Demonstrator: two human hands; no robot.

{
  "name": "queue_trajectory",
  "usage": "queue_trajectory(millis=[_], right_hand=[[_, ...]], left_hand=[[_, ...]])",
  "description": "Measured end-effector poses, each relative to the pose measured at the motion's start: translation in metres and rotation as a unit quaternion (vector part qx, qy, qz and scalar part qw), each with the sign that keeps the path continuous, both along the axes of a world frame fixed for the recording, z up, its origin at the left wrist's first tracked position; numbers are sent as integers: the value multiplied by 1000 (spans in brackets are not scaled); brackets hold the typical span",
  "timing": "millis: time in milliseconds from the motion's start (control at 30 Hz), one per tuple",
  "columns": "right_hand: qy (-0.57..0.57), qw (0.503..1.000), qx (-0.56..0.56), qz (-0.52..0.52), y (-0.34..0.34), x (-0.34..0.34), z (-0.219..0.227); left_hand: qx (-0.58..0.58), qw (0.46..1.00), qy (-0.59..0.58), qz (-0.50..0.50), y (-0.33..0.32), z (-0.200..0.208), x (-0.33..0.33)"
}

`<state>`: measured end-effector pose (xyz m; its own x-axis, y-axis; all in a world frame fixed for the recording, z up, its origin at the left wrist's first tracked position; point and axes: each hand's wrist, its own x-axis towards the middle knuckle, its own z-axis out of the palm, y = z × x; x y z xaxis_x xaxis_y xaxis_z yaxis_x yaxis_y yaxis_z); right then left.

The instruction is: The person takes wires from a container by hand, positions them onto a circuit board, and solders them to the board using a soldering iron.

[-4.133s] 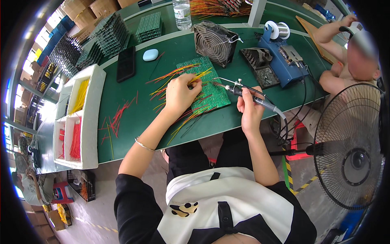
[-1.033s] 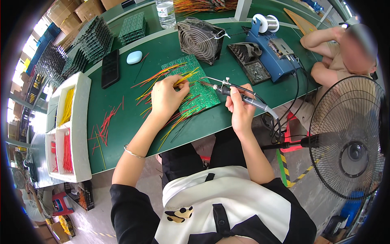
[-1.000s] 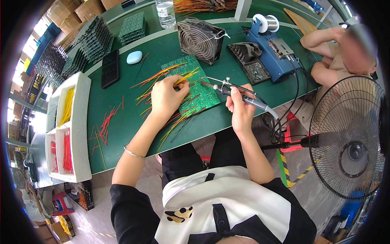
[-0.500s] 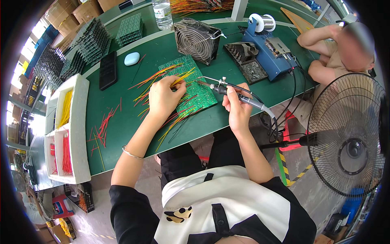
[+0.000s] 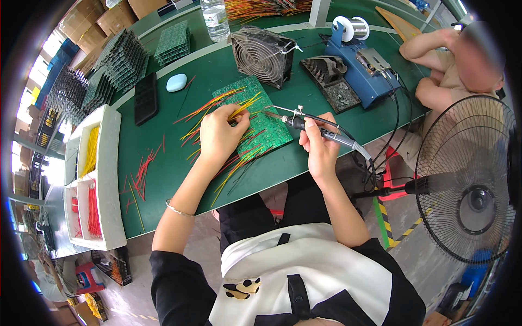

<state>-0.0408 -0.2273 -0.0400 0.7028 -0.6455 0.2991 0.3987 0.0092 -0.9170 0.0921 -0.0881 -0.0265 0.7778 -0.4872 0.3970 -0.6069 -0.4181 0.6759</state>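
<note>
A green circuit board panel [image 5: 277, 134] lies on the table in front of me, with red, yellow and black wires fanning out from it to the left. My left hand [image 5: 222, 133] rests over the panel's left part, thumb and fingers pinched on a yellow wire [image 5: 249, 103]. In my right hand [image 5: 322, 149] is a soldering iron [image 5: 295, 121], gripped like a pen. Its tip points left and sits just above or on the panel, near my left fingertips; contact is hard to tell. A thin metal tube clamped to the iron ends near the tip.
Loose red wires [image 5: 142, 176] and a white foam box [image 5: 111, 179] of wires lie left. Beyond are a phone [image 5: 145, 99], a small fan [image 5: 261, 57], an iron stand [image 5: 331, 81] and a blue solder feeder [image 5: 361, 76]. A pedestal fan [image 5: 473, 179] and seated person [image 5: 435, 73] are right.
The whole view has shifted slightly. Both hands hold nearly the same places over the panel, the left on the wire and the right on the soldering iron.
</note>
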Motion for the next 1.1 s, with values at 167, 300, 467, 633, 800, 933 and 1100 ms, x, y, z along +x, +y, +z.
queue_trajectory(millis=[167,300,467,633,800,933,1100], right_hand=[[-15,999,21,-25,-2,-1,1],[-67,994,64,-54,-7,-6,2],[-103,988,91,-69,-12,-7,1],[-4,998,58,-10,-36,-5,8],[7,999,27,-24,-75,-11,9],[-50,992,111,25,-87,-21,3],[5,991,111,76,-78,-21,0]], left_hand=[[17,1000,15,-4,-3,3,-1],[14,1000,26,7,-3,6,-3],[17,997,71,14,-9,10,-6],[11,999,35,18,0,0,4],[54,992,-111,-9,0,7,3],[80,981,-175,23,-9,7,0],[100,974,-201,40,-9,1,-4]])
